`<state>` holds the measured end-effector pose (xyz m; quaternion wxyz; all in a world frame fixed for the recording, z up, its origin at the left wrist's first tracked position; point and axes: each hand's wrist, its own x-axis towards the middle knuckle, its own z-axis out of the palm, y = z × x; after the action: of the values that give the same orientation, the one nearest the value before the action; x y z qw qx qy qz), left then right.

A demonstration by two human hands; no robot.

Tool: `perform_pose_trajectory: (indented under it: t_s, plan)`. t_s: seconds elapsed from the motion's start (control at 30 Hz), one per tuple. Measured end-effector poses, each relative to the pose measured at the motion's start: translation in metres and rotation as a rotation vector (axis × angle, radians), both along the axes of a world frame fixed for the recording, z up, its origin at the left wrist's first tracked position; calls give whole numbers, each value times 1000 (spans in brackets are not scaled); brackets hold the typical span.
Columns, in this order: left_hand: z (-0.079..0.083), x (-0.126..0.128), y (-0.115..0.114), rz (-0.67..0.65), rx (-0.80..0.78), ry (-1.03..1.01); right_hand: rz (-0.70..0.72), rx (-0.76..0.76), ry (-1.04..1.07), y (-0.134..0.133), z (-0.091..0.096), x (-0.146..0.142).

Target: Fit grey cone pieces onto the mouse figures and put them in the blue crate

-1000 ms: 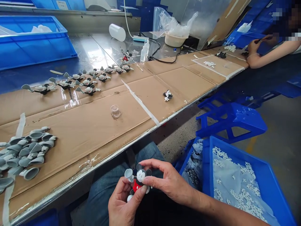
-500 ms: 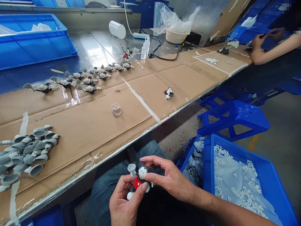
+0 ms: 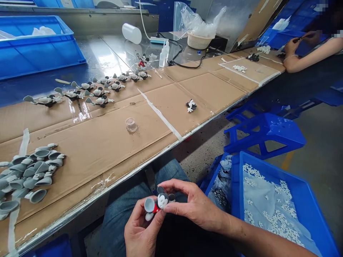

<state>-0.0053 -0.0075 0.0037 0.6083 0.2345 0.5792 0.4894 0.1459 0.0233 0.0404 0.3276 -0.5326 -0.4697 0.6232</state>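
Over my lap, both hands hold a small mouse figurine (image 3: 158, 204) with black ears, a white face, a red body and a grey funnel-shaped part. My left hand (image 3: 139, 232) is closed around its lower body, thumb up against it. My right hand (image 3: 191, 205) pinches its head between thumb and fingers. A pile of grey funnel-shaped parts (image 3: 26, 176) lies at the left of the cardboard-covered table (image 3: 102, 142). Rows of assembled figurines (image 3: 96, 91) lie further back. One loose black-and-white figurine (image 3: 191, 105) lies mid-table.
A small clear cup (image 3: 131, 125) stands on the cardboard. A blue bin (image 3: 316, 200) of small white parts sits at my right, behind it a blue stool (image 3: 265, 134). A blue crate (image 3: 40, 46), white bottles and a basket stand at the back. Another person's arm (image 3: 308, 55) rests at the far right.
The figurine has been tilted in my hands, its grey funnel now turned toward me. My right fingers have shifted on its head. The view has barely moved.
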Motion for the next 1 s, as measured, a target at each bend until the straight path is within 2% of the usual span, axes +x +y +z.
perform_pose_trajectory:
  t_s: [1.0]
  plan:
    - [-4,-2,0,-10,-4,16,-7,-13,0,-1,-6,0]
